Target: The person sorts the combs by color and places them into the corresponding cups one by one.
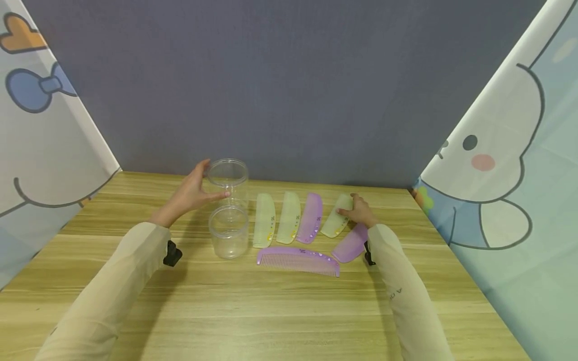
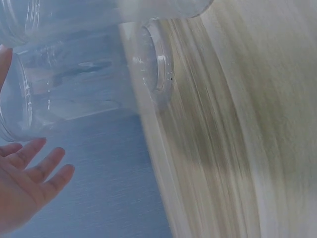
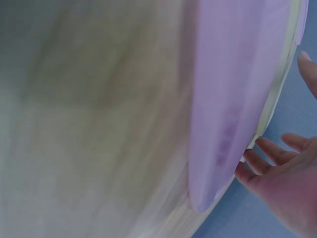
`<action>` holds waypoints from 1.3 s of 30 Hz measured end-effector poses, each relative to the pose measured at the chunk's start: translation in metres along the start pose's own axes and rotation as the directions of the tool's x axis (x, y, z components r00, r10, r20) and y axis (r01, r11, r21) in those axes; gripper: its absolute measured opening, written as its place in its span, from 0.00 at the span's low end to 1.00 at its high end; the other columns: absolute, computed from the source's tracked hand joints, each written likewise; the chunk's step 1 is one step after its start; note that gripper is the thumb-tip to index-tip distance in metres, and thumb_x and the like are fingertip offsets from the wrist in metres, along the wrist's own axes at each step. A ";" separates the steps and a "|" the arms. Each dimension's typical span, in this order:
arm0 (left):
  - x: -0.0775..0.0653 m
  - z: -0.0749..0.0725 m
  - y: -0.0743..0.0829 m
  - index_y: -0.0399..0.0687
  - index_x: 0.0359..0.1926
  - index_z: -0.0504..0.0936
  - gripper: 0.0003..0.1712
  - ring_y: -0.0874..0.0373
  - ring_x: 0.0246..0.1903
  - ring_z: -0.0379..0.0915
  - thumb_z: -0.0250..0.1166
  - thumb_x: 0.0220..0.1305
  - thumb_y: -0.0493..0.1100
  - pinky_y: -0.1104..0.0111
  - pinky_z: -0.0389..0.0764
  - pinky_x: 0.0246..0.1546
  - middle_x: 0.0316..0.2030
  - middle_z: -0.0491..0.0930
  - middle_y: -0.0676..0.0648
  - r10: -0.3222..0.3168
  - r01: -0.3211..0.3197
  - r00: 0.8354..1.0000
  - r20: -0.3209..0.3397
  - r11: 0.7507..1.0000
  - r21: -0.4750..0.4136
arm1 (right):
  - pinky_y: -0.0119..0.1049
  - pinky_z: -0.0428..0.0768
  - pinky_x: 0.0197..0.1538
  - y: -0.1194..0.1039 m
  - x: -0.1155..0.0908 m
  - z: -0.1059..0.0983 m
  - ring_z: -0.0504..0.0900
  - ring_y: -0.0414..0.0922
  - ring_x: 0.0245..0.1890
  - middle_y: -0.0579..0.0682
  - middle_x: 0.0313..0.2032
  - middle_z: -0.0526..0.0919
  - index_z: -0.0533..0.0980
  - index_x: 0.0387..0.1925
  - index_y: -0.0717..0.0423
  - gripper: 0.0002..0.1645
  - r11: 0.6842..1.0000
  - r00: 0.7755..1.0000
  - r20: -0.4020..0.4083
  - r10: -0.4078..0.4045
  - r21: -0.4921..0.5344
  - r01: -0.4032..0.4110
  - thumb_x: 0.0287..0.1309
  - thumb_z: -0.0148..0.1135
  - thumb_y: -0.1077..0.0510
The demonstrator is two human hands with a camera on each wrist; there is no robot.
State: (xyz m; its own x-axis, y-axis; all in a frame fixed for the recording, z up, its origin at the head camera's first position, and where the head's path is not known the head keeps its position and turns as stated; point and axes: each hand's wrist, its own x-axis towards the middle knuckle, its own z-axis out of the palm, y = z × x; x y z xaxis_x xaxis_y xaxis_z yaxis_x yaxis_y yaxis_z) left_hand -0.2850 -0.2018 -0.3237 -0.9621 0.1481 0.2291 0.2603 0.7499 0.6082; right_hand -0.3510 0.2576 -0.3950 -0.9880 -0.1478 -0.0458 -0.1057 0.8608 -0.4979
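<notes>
Left hand (image 1: pixel 191 193) spread loosely, unclenched, around the rear clear jar (image 1: pixel 237 193), just behind the front jar (image 1: pixel 229 240); right hand (image 1: pixel 360 210), fingers relaxed and apart, at the slanted green comb (image 1: pixel 335 221); a purple comb (image 1: pixel 349 245) nearby on the tabletop (image 1: pixel 271 316)

From where I stand: pale wood-grain table (image 1: pixel 253 321), 6 o'clock at the person's side, long purple comb (image 1: pixel 298 256) lying teeth toward 6. Taking that comb as the dial's centre, front clear jar (image 1: pixel 230 245) upright at 10, rear clear jar (image 1: pixel 238 191) beyond it. Fanned clockwise from 11 to between 2 and 3: first green comb (image 1: pixel 264 220), second green comb (image 1: pixel 287 220), middle purple comb (image 1: pixel 309 220), third green comb (image 1: pixel 334 223), last purple comb (image 1: pixel 347 247).
</notes>
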 end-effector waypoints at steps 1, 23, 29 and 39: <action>0.000 0.000 0.000 0.38 0.70 0.38 0.65 0.35 0.62 0.54 0.70 0.45 0.61 0.41 0.59 0.60 0.67 0.50 0.31 -0.002 0.002 1.000 0.003 1.000 -0.004 | 0.58 0.60 0.64 -0.001 0.000 0.000 0.58 0.68 0.60 0.76 0.60 0.57 0.44 0.66 0.74 0.51 1.000 1.000 0.009 0.007 -0.006 -0.007 0.56 0.59 0.47; 0.004 0.006 -0.010 0.36 0.69 0.43 0.63 0.33 0.61 0.56 0.72 0.44 0.58 0.45 0.65 0.59 0.66 0.54 0.32 -0.001 0.003 1.000 0.013 0.986 -0.169 | 0.63 0.56 0.64 -0.007 0.001 -0.005 0.50 0.66 0.62 0.68 0.66 0.51 0.41 0.68 0.69 0.56 0.997 0.993 0.094 0.076 -0.002 -0.076 0.54 0.59 0.43; 0.005 0.010 -0.015 0.38 0.69 0.45 0.61 0.33 0.60 0.57 0.73 0.43 0.55 0.47 0.66 0.59 0.66 0.54 0.35 0.000 -0.001 1.000 -0.006 0.975 -0.223 | 0.63 0.59 0.59 0.003 0.014 -0.002 0.51 0.67 0.59 0.67 0.65 0.55 0.43 0.69 0.65 0.64 0.996 0.992 0.095 0.080 0.020 -0.082 0.45 0.63 0.33; 0.003 0.012 -0.015 0.39 0.69 0.44 0.61 0.32 0.61 0.56 0.73 0.44 0.55 0.47 0.66 0.60 0.66 0.54 0.35 0.000 -0.002 1.000 -0.009 0.967 -0.256 | 0.60 0.60 0.60 -0.014 -0.001 -0.007 0.50 0.66 0.59 0.68 0.66 0.52 0.42 0.68 0.67 0.55 0.991 0.991 0.069 0.112 0.068 -0.117 0.52 0.63 0.47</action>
State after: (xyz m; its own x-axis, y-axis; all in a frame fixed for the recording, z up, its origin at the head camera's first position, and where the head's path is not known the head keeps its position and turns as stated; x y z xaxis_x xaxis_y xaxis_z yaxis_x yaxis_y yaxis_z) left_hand -0.2924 -0.2045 -0.3412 -0.9613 0.1423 0.2361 0.2749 0.5597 0.7818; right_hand -0.3496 0.2492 -0.3820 -0.9835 -0.0835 -0.1607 0.0184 0.8370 -0.5469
